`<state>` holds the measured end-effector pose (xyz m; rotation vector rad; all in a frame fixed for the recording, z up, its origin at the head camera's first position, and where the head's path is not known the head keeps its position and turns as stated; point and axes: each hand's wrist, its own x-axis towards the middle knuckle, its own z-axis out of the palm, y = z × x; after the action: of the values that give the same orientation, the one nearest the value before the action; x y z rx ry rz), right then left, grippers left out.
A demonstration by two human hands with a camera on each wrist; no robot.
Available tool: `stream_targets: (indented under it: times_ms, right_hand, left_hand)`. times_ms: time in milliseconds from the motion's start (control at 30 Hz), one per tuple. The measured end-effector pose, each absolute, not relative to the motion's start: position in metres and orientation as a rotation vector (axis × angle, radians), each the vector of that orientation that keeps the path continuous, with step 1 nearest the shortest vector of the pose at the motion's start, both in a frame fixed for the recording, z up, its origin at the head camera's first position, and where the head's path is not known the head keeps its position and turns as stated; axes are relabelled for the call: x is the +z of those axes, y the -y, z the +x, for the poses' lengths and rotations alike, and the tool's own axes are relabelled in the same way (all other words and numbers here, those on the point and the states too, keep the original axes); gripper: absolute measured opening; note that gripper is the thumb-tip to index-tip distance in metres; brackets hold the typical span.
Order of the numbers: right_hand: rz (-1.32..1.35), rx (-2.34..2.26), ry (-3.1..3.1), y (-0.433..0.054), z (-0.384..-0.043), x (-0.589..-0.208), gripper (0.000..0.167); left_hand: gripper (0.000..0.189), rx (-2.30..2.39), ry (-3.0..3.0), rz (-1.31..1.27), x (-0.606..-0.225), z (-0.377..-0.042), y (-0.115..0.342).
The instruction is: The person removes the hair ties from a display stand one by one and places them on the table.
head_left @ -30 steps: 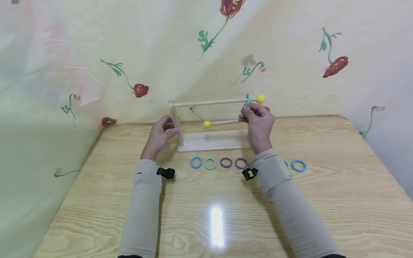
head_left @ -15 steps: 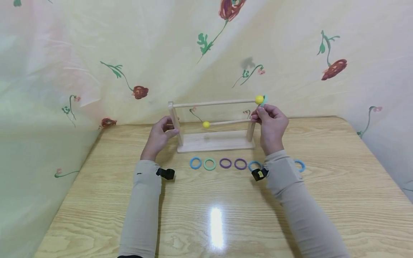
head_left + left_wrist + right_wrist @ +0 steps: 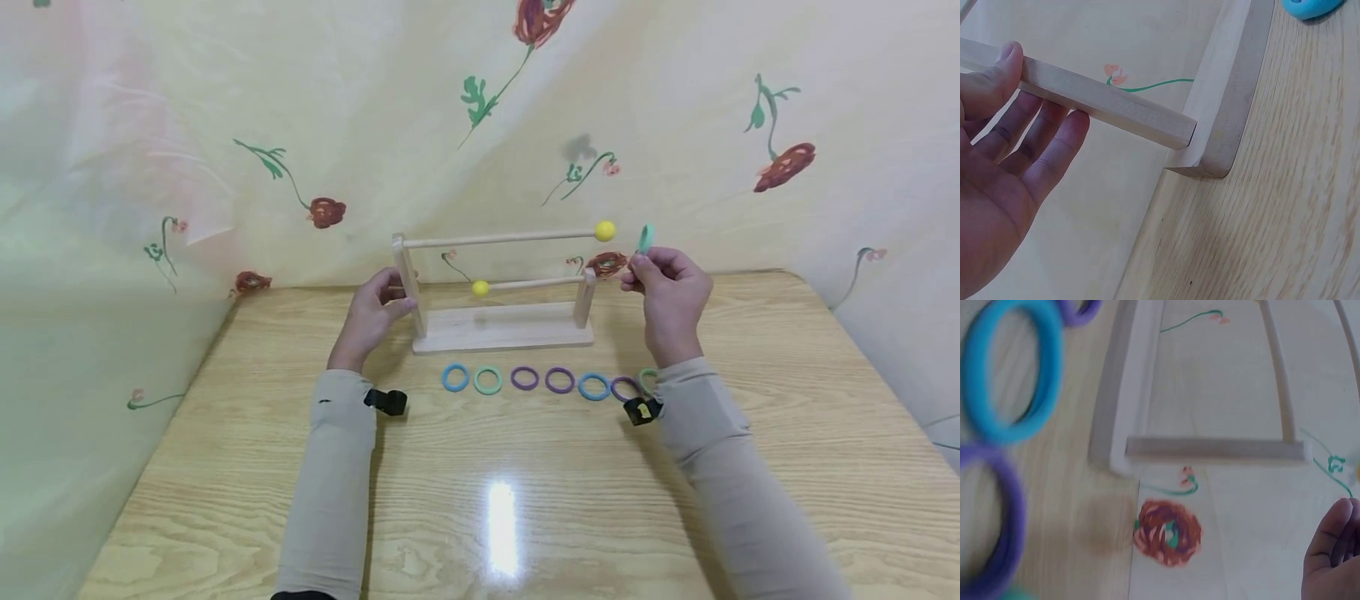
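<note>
A wooden stand [image 3: 502,331] with two posts and two rods stands near the back of the table. My left hand [image 3: 372,313] holds its tall left post [image 3: 1110,106], thumb on one side and fingers on the other. The upper rod [image 3: 502,239] ends at the right in a yellow ball [image 3: 605,231]; the lower rod [image 3: 536,283] ends at the left in another yellow ball [image 3: 480,288]. To the right of the upper ball, my right hand [image 3: 674,304] pinches a green ring [image 3: 647,238] upright, apart from the rod. The right wrist view shows only part of this hand.
In front of the stand lies a row of rings: a blue ring [image 3: 455,377], a green ring [image 3: 488,381], a purple ring [image 3: 525,378] and several more. The right sleeve [image 3: 701,417] partly covers the row's right end. A flowered cloth [image 3: 420,108] hangs behind the table.
The green ring was around the upper rod; my right hand has drawn it rightward over the yellow ball and away from it. The left hand stays on the post.
</note>
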<state>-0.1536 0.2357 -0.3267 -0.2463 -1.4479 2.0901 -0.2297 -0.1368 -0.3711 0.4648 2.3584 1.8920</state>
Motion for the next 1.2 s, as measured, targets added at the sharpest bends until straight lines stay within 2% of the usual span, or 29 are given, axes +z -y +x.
stream_targets:
  times_ms: [600, 733, 967, 1200]
  right_hand:
    - [-0.23, 1.938, 1.907, -0.3, -0.095, -0.353, 0.01]
    - [-0.275, 1.792, 2.115, -0.317, -0.081, -0.361, 0.009]
    - [-0.345, 1.514, 2.461, -0.347, -0.056, -0.372, 0.023]
    - [-0.359, 1.213, 2.718, -0.367, -0.037, -0.384, 0.024]
  left_hand:
    - [0.037, 1.889, -2.366, 0.481, -0.375, -0.226, 0.136]
    - [0.037, 1.883, -2.371, 0.488, -0.376, -0.225, 0.137]
    - [0.038, 1.896, -2.372, 0.506, -0.377, -0.224, 0.138]
    - [0.038, 1.918, -2.375, 0.532, -0.38, -0.221, 0.139]
